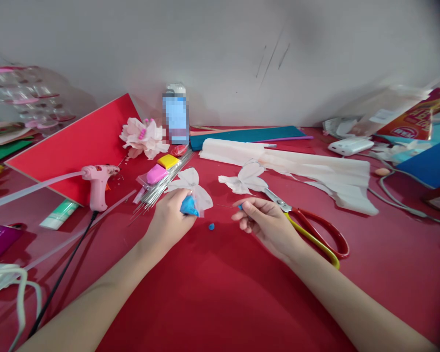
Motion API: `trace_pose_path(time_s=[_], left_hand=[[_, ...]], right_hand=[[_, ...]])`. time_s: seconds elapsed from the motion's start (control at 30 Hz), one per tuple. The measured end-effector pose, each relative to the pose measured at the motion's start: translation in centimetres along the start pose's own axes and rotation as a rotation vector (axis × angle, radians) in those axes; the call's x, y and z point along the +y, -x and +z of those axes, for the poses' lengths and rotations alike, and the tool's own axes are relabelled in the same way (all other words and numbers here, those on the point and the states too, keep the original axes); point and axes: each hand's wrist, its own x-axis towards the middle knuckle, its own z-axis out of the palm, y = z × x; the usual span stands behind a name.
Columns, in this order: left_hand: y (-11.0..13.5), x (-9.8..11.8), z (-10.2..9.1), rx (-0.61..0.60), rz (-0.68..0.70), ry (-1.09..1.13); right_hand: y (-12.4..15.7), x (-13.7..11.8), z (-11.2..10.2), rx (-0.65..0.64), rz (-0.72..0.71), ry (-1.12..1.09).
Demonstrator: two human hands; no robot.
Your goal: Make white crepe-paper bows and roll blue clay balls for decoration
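My left hand is closed around a lump of blue modelling clay in a clear wrapper. Between the thumb and fingertips of my right hand is a small bit of blue clay. A faint thin strand seems to stretch from these fingers toward my left hand; what it is I cannot tell. On the red table below lies a small blue clay ball. White paper petals lie just beyond my left hand, and a second petal piece beyond my right. Scissors rest partly behind my right wrist.
A pink glue gun lies at left near a red board. Thin wires, yellow clay and pink clay sit beside a paper flower. A phone leans on the wall. White crepe paper spreads right.
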Motion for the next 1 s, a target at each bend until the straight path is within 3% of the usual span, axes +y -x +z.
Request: trace_pose_path(time_s=[0.23, 0.6, 0.8, 1.0], left_hand=[[0.07, -0.06, 0.07, 0.014, 0.013, 0.006], [-0.02, 0.1, -0.04, 0.009, 0.027, -0.04], [0.03, 0.16, -0.17, 0.005, 0.022, -0.039], [-0.11, 0.1, -0.07, -0.004, 0.051, -0.029]], right_hand=[[-0.3, -0.27, -0.02, 0.106, 0.05, -0.142], [-0.54, -0.17, -0.3, -0.006, 0.115, -0.282], [-0.63, 0.15, -0.36, 0.076, 0.131, -0.254], [-0.64, 0.35, -0.26, -0.037, 0.079, -0.288]])
